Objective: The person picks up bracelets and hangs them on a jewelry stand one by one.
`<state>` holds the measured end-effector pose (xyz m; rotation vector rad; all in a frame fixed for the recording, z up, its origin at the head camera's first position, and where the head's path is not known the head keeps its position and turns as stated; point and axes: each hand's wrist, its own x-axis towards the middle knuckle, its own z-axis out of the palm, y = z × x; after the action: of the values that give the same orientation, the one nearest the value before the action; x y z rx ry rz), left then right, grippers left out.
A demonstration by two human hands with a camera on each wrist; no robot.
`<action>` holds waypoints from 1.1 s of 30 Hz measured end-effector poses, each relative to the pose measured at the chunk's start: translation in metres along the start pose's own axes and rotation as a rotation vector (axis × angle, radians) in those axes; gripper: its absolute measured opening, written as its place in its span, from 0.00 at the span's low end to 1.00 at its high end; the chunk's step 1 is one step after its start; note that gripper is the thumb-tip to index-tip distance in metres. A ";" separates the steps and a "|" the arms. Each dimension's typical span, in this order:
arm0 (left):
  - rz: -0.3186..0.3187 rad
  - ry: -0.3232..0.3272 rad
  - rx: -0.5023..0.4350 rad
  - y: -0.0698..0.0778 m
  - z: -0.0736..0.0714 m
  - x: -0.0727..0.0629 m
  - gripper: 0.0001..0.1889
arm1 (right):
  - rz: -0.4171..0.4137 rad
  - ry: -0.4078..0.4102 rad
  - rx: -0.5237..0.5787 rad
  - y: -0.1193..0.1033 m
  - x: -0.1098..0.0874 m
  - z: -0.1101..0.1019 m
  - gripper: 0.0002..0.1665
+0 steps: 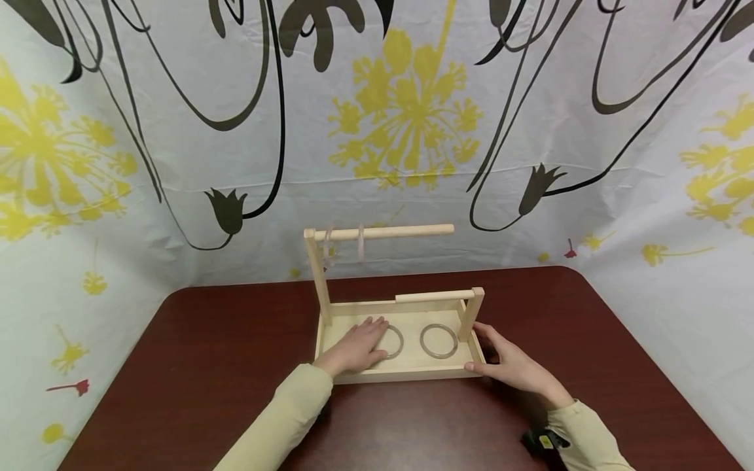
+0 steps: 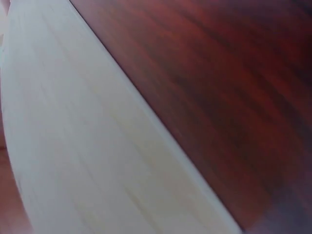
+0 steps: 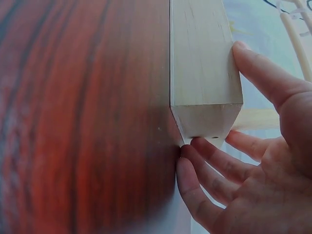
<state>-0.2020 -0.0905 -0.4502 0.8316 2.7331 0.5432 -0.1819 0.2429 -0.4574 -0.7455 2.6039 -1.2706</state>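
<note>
While white flower-printed cloth (image 1: 377, 206) hangs behind, a glossy red-brown wooden worktop (image 1: 235, 366) carries a pale wooden tray (image 1: 406, 375) with rods on two posts; the right hand (image 1: 520, 366) grips its right end between thumb and fingers, the left hand (image 1: 356, 347) lies inside, fingers outstretched, partly covering a greyish round ring (image 1: 402, 340), a matching ring (image 1: 438, 357) flat beside it

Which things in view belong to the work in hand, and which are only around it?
In the work, apparently:
left hand, covering part of one ring
right hand, holding the tray at one end
another ring, in the tray
upper bar, with rings
lower bar

Only around it:
table, under the tray
patterned cloth, behind
</note>
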 end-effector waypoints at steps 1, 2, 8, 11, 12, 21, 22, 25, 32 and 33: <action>0.002 0.004 0.001 -0.001 0.000 -0.002 0.32 | 0.002 0.000 0.002 0.000 0.000 0.000 0.47; 0.002 0.010 0.004 -0.002 0.000 -0.003 0.32 | 0.003 0.000 0.003 0.001 0.000 0.000 0.47; -0.013 0.038 -0.025 -0.008 -0.001 -0.014 0.31 | 0.002 -0.002 0.001 0.001 0.000 0.000 0.47; -0.016 0.049 -0.038 -0.012 -0.002 -0.018 0.31 | 0.005 -0.002 -0.002 0.001 -0.001 0.000 0.47; -0.015 0.052 -0.038 -0.013 -0.003 -0.019 0.31 | 0.006 -0.002 -0.002 0.001 -0.001 0.000 0.47; 0.025 0.098 -0.039 -0.018 -0.007 -0.022 0.32 | 0.015 0.003 -0.013 -0.001 -0.002 -0.001 0.46; 0.031 0.103 -0.022 -0.018 -0.006 -0.022 0.33 | 0.019 0.005 -0.014 -0.001 -0.002 -0.001 0.46; 0.047 0.110 0.017 -0.017 -0.005 -0.021 0.34 | 0.033 0.009 -0.015 -0.002 -0.002 -0.001 0.46; 0.026 0.122 0.015 -0.020 -0.002 -0.022 0.35 | 0.022 0.015 -0.026 0.001 -0.001 0.000 0.46; 0.021 0.130 0.003 -0.021 -0.002 -0.022 0.35 | 0.019 0.014 -0.025 0.001 -0.001 0.000 0.46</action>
<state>-0.1951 -0.1197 -0.4540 0.8554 2.8454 0.6186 -0.1817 0.2440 -0.4584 -0.7165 2.6360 -1.2441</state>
